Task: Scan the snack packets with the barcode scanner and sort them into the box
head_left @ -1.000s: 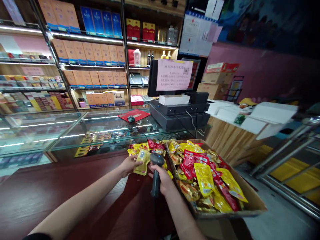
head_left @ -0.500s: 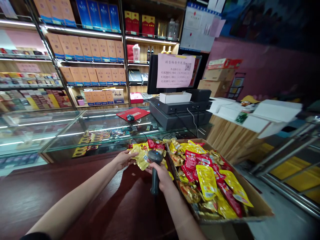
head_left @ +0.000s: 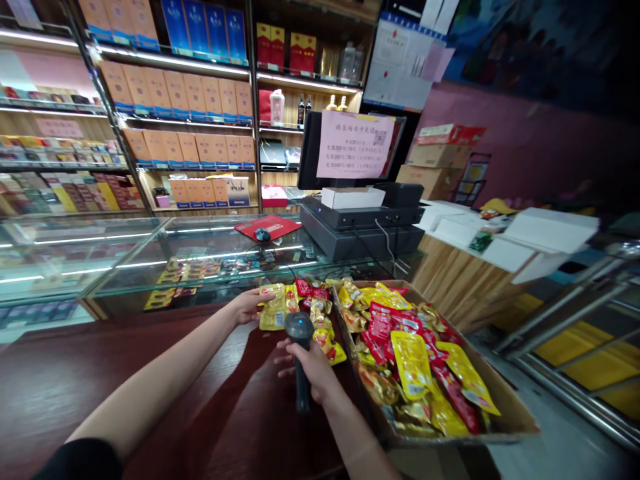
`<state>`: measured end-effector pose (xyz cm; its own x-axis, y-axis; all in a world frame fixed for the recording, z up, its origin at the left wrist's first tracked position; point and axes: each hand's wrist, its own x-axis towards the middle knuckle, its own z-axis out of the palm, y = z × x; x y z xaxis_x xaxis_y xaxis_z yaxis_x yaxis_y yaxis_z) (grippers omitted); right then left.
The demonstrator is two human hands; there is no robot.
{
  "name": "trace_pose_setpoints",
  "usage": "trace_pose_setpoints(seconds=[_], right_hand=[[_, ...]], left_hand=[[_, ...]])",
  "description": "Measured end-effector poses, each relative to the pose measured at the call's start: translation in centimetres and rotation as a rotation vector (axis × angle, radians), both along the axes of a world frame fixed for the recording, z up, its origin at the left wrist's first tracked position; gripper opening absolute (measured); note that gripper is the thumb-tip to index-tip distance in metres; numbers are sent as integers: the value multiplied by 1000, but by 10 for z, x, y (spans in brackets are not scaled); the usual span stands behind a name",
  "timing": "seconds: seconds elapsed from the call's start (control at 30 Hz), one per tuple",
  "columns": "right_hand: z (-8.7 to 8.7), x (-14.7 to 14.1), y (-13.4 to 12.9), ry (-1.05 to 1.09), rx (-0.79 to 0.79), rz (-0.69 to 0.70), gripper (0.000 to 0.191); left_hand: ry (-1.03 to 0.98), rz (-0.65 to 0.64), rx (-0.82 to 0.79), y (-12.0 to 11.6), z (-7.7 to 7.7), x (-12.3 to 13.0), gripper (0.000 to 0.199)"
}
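Note:
My left hand (head_left: pixel 249 305) grips the left edge of a yellow snack packet (head_left: pixel 273 312), whose printed face with a barcode is turned up. In my right hand (head_left: pixel 311 368) is a dark handheld scanner (head_left: pixel 299 327), its handle pointing down and a blue light on its head. The scanner's head is close to the packet's lower right. Behind and right of it, red and yellow packets (head_left: pixel 326 327) lie on the dark red table (head_left: pixel 200 407). A cardboard box (head_left: pixel 520 417) full of red, yellow and gold packets stands to the right.
Beyond the table is a glass display counter (head_left: pixel 200 267) with a mouse (head_left: pixel 262 234) on a red mat. A monitor (head_left: pixel 307 150) with a pink notice stands over a black cash drawer (head_left: pixel 360 233). Metal rails (head_left: pixel 575 320) are at the right.
The yellow packet has been turned and now lies flatter, barcode visible. My right hand and the scanner have moved left and slightly down, away from the packet's right end.

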<state>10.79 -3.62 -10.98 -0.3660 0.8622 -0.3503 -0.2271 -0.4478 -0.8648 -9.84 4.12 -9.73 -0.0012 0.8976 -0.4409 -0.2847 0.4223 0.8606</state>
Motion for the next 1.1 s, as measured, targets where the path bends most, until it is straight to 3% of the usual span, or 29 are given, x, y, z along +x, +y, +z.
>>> trace_pose_setpoints(seconds=[0.27, 0.67, 0.87, 0.97, 1.1], right_hand=[[3, -5, -16, -174, 118, 60, 23], [10, -6, -18, -81, 76, 134, 26], [21, -1, -9, -18, 87, -139, 25], [31, 6, 2, 43, -17, -165, 28], [49, 16, 15, 296, -279, 34, 23]], left_hand=[[-14, 0, 21, 1, 3, 3, 47], [-57, 1, 95, -5, 4, 4, 44], [-103, -76, 20, -20, 0, 9, 37], [-186, -153, -34, -34, 3, 14, 33], [-251, -201, -53, -49, 19, 20, 33]])
